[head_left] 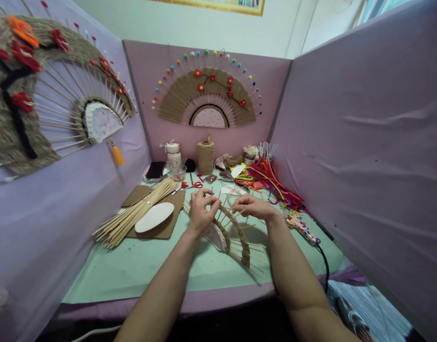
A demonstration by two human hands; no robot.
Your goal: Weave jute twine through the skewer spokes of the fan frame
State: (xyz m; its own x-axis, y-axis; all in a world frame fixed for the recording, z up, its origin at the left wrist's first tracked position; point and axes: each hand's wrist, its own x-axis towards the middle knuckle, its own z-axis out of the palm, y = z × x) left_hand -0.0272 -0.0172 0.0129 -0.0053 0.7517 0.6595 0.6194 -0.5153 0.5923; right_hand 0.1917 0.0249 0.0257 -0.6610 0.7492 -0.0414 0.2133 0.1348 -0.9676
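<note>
A small half-made fan (pixel 244 244) of thin wooden sticks with woven brown twine bands stands tilted over the table. Its base is a white half-round piece (pixel 215 236) with small reddish spots. My left hand (pixel 204 209) is closed on the fan's upper left side, thumb and fingers pinching at the sticks and the end of the outer band. To the right of it, my right hand (pixel 253 207) is closed in a pinch beside the stick tips, seemingly on a thin strand of twine; the strand is hard to make out. Loose twine (pixel 236 191) lies behind the hands.
Left are a bundle of sticks (pixel 140 213), a white oval card (pixel 155 217) and cardboard (pixel 168 228). Behind stand a twine spool (pixel 205 159) and red scissors (pixel 197 185). Right lie pipe cleaners (pixel 275 185) and a corded glue gun (pixel 302 228). Partitions enclose the table.
</note>
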